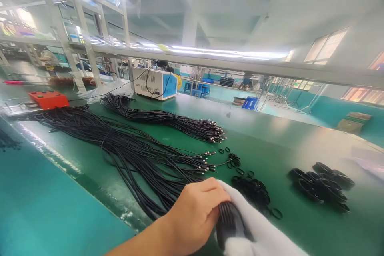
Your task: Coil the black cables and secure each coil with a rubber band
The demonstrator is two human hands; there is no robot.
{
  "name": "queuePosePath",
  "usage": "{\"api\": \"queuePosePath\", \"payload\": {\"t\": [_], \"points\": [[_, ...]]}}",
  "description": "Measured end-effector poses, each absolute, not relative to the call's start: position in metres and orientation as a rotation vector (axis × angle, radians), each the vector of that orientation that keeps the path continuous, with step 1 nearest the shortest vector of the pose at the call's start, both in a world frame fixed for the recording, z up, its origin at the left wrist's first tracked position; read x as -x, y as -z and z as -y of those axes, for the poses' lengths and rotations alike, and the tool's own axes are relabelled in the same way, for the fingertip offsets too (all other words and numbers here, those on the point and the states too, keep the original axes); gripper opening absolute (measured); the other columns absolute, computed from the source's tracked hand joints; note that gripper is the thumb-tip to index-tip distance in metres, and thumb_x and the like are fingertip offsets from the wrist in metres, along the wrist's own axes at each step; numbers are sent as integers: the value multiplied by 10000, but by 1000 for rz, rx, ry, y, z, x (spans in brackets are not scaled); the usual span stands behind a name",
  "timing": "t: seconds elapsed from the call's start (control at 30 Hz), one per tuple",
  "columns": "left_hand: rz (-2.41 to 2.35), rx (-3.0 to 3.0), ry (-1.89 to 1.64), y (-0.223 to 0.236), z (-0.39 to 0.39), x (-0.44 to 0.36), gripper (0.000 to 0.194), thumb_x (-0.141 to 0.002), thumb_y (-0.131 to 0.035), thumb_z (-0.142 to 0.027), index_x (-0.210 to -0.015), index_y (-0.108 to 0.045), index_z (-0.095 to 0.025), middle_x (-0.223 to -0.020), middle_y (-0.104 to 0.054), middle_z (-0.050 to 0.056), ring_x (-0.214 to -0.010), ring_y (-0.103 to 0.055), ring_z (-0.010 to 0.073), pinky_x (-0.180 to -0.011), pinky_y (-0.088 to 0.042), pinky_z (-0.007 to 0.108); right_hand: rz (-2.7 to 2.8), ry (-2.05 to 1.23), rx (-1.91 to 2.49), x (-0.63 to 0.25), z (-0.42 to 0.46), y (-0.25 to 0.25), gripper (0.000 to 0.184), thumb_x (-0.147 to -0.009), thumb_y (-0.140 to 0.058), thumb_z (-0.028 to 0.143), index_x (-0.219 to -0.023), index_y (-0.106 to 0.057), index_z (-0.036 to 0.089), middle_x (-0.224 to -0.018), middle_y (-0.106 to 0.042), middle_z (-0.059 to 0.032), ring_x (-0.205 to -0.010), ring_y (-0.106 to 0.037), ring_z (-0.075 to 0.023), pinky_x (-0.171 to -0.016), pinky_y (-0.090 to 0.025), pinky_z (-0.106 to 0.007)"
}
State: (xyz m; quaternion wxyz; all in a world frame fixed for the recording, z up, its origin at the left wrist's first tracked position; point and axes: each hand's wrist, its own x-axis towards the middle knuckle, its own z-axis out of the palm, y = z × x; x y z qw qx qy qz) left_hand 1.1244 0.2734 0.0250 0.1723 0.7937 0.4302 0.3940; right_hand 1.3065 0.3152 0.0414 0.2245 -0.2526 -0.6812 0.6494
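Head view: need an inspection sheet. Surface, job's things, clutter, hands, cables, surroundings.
Surface: glossy green tabletop.
Job's things: coiled black cable, held, partly hidden.
Clutter: small black loops, heaped and scattered; black coils at right.
Hands: left hand bare, right hand white-gloved; both on the coiled black cable.
Cables: near bundle and far bundle, black, metal-tipped ends toward the small black loops.
Surroundings: red button box, blue-and-white cabinet, metal frame.
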Motion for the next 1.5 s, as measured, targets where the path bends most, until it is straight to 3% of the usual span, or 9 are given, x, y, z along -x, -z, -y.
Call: {"api": "queuePosePath", "payload": {"t": [0.23,0.4,0.47,0.63,0.77,1.03,1.23,1.33,1.5], "points": [[-1364,-2133,-967,-30,-277,-1121,296,-792,-408,-4,-873,-615,-200,-850,-561,-9,-752,-529,101,-690,-419,191,1811,-1895,536,-1285,-332,-16,267,-889,-519,313,-1088,-537,135,-1054,-564,-73,-877,-577,-174,-742,-510,-355],[-1462,-1981,-1033,-28,-286,-1125,298,-787,-416,-41,-919,-614,-219,-875,-566,-8,-774,-539,118,-708,-436,221,1697,-1970,501,-1274,-345,0,455,-653,-761,302,-1022,-553,133,-865,-593,-37,-753,-577,-181,-660,-501,-310],[-1494,-1821,-1056,-27,-291,-1126,264,-787,-465,-102,-985,-579,-235,-876,-570,-17,-745,-548,118,-689,-448,228,1585,-2119,443,-1273,-348,4,513,-620,-770,324,-1029,-540,119,-815,-587,-47,-706,-576,-181,-630,-500,-326],[-1515,-1526,-1066,-20,-303,-1132,107,-775,-482,-184,-869,-518,-219,-688,-546,-51,-555,-531,99,-537,-443,213,1409,-2288,412,-1279,-352,10,333,-692,-700,297,-935,-582,103,-842,-580,-85,-731,-572,-173,-652,-507,-346],[-1516,-1378,-1044,-12,-304,-1139,141,-733,-498,-190,-867,-473,-226,-656,-532,-65,-473,-503,92,-439,-399,196,1431,-2242,364,-1277,-351,12,210,-699,-672,272,-782,-597,94,-757,-575,-70,-676,-552,-152,-612,-487,-300],[-1768,-1612,-874,-8,-317,-1134,90,-702,-540,-208,-790,-526,-219,-660,-569,-42,-602,-495,126,-525,-335,217,1466,-2190,540,-1271,-351,23,382,-642,-728,393,-800,-580,78,-659,-585,-75,-512,-556,-147,-469,-465,-266],[-1705,-1752,-837,-9,-292,-1130,169,-658,-608,-175,-806,-550,-234,-843,-551,-36,-786,-480,147,-659,-358,239,1150,-2270,400,-1271,-358,35,260,-774,-636,347,-829,-566,103,-731,-531,-42,-659,-538,-139,-577,-464,-270],[-1721,-1905,-811,0,-281,-1138,150,-653,-606,-107,-691,-496,-202,-776,-533,-38,-805,-451,153,-706,-335,266,1168,-2249,272,-1268,-356,36,240,-811,-597,310,-716,-541,97,-708,-506,-40,-657,-489,-123,-557,-404,-229],[-1783,-2189,-942,10,-282,-1149,167,-703,-572,-73,-678,-452,-186,-772,-559,-28,-812,-430,163,-739,-300,317,1100,-2279,338,-1268,-356,29,220,-801,-618,324,-776,-574,110,-729,-519,-29,-648,-473,-119,-589,-413,-244]]}}
